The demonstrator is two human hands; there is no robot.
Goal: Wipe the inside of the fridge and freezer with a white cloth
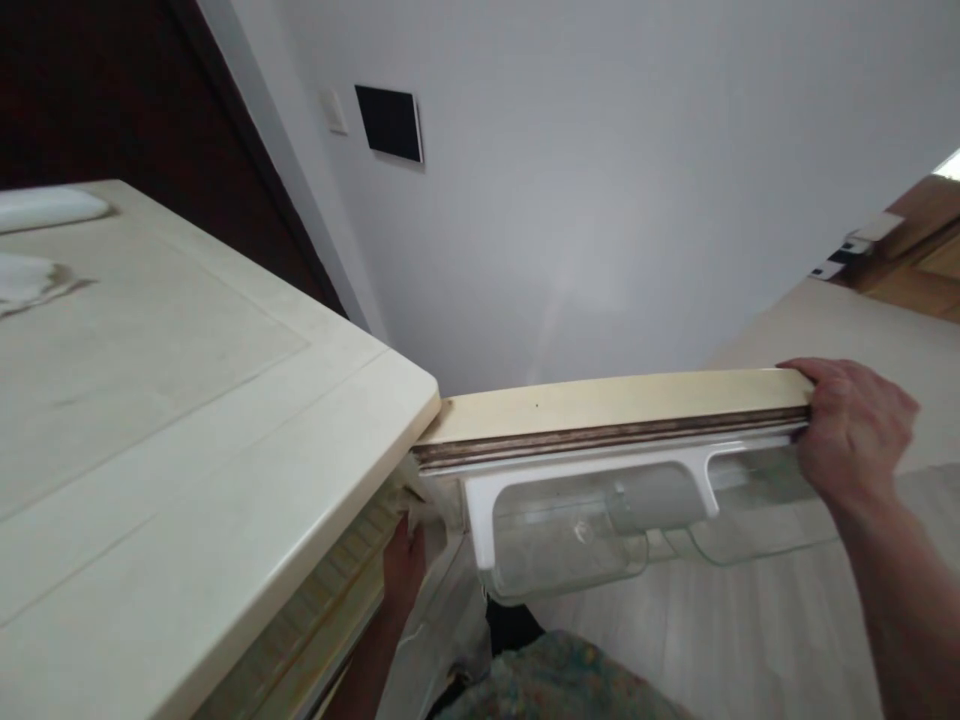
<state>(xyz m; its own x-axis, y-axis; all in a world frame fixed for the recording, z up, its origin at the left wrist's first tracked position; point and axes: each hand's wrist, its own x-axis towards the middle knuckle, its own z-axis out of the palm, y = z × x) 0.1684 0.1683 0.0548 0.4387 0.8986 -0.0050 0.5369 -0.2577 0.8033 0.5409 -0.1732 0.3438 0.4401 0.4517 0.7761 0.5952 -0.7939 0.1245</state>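
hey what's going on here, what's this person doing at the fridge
A person stands at an open cream-coloured fridge, seen from above. The right hand grips the far end of the open door's top edge. The left hand reaches down inside the fridge, under the fridge top; what it touches is hidden. The clear door shelves look empty.

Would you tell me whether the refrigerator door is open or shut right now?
Open. The refrigerator door stands swung out from the cabinet, its clear shelf bins exposed, and the right hand grips its far edge.
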